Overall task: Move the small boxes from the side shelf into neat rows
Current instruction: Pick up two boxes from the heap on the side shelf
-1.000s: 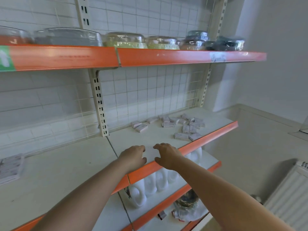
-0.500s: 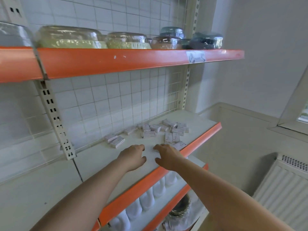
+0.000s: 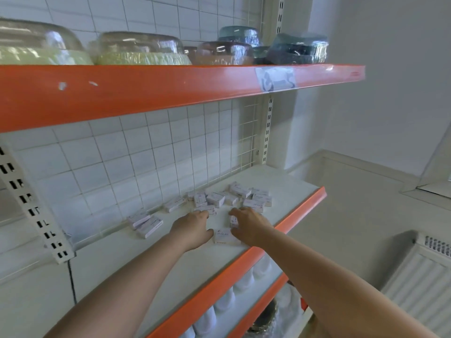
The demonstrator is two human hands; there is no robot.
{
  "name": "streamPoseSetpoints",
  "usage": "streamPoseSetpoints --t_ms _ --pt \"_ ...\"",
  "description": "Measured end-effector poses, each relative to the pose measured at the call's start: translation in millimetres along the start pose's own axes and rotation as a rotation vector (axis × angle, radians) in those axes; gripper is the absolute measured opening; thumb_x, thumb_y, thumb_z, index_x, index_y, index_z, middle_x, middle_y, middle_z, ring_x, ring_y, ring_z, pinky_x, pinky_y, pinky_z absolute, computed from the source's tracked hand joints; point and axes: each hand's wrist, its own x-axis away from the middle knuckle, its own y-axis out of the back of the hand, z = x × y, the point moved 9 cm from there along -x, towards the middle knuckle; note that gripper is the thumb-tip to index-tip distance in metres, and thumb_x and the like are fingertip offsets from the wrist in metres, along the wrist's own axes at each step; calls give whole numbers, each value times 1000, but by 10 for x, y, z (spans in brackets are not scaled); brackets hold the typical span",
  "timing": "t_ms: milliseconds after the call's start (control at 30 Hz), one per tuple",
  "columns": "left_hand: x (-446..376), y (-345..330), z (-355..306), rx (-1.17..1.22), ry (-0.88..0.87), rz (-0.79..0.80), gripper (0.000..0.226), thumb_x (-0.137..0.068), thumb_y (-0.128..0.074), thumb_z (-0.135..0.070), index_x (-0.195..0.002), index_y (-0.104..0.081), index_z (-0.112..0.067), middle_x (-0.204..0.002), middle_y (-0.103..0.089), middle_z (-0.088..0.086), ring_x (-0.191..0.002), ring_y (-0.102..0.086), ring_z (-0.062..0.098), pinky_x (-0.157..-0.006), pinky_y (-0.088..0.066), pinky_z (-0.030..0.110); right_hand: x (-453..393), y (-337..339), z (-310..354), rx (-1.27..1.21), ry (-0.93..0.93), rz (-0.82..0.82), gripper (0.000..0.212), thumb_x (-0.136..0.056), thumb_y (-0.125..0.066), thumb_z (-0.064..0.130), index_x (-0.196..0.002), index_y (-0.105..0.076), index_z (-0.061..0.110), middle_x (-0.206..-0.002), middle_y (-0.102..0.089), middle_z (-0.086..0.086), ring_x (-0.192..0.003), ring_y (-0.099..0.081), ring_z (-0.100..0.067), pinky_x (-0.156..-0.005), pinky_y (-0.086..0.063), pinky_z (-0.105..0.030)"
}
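A person reaches both bare arms onto a white shelf [image 3: 280, 181] with an orange front lip. Scattered across it lie many small boxes [image 3: 240, 198], white and flat, oblong like matchboxes, with faint dark lettering too blurred to read. Most sit in a loose jumble towards the back right of the shelf, lying at all angles, some touching or overlapping. A pair of boxes [image 3: 145, 223] lies apart to the left, near the tiled back wall, and one more rests between that pair and the jumble.

The left hand [image 3: 192, 228] lies palm down, its fingers curled forward so the tips meet a box at the near edge of the jumble; whether it actually grips that box cannot be told. The right hand [image 3: 249, 225] lies beside it, fingers bent over a box standing on its side [image 3: 233, 221]; the hold itself is hidden. A single box [image 3: 224, 236] lies flat between the two hands, nearest the front lip, touching the right thumb.

On the orange-edged upper shelf [image 3: 170, 89] stand plastic-wrapped bowls [image 3: 141, 48]. White bottles [image 3: 224, 300] line the shelf below. A white radiator [image 3: 422, 284] stands at the right.
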Motion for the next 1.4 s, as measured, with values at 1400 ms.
streamPoseSetpoints --t_ms 1400 --pt "-1318 -254 436 88 482 -210 14 -90 -48 -23 -96 -58 -16 -92 -54 5 -96 -57 26 -65 -33 29 -1773 -268 -10 101 393 68 35 -93 -54 31 -122 -58 12 -117 -60 -9 -118 -46 -26 -93 -41 -36"
